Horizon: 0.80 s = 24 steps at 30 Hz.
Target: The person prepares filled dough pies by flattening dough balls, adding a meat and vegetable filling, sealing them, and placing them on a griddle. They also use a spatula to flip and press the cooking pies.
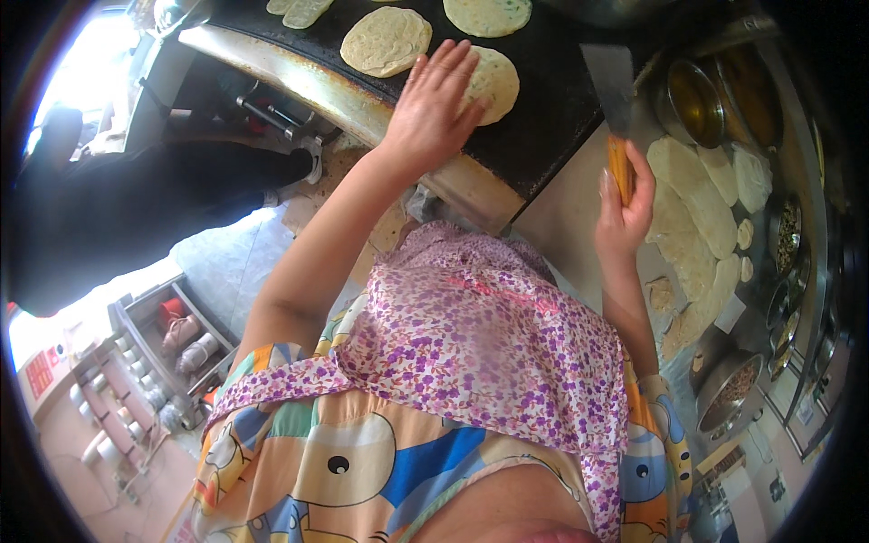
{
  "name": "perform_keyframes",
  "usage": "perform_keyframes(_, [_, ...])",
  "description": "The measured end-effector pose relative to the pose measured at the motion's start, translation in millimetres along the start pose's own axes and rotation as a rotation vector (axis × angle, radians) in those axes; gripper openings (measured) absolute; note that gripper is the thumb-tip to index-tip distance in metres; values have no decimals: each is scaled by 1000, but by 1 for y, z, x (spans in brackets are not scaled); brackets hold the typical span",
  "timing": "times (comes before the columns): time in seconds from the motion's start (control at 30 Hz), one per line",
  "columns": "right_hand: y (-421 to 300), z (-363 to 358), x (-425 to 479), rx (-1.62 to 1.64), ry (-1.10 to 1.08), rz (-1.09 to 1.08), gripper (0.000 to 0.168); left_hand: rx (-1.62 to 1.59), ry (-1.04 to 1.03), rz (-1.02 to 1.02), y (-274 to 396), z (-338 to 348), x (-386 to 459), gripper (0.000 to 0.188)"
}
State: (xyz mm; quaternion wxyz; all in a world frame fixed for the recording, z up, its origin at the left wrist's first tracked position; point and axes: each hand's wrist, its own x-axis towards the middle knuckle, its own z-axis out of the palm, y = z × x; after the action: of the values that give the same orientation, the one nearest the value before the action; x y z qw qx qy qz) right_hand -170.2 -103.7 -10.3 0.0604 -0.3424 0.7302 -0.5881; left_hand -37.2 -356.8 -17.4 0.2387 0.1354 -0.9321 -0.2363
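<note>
My left hand (434, 112) lies over the left side of a round flatbread (499, 85) flecked with green on the black griddle (550, 95). Its fingers are stretched out, the thumb apart, and it grips nothing. My right hand (626, 210) holds a flat metal scraper (609, 75) by its orange handle, the blade pointing away from me over the griddle's right edge. A plainer, wrinkled flatbread (385, 42) lies left of my fingers. Another green-flecked flatbread (487, 15) sits farther back, with smaller oblong pieces (304, 10) at the far left.
On the worktop to the right lie rolled-out dough sheets (692, 203). Behind them stands a metal pot of yellow liquid (696, 102). Bowls of filling (733, 394) line the right side. At left, a person in dark trousers (170, 176) stands near an open drawer (180, 332).
</note>
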Motion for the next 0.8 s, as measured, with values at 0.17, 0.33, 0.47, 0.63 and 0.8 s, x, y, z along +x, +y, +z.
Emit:
perform_keyframes(0.17, [9,-34,-46,-1,72,210,41,221,-77,24,-13,32,8,82])
perform_keyframes(0.33, [21,-45,-69,-16,136,288,42,358,-120,23,-27,39,7,85])
perform_keyframes(0.47, [25,-58,-81,-4,191,300,45,347,-83,68,-28,39,7,86])
perform_keyframes(0.63, [32,-72,-82,56,171,358,44,313,-202,81,-31,39,10,83])
perform_keyframes(0.8, [42,-76,-78,-111,167,426,48,329,-293,146,-32,28,11,87])
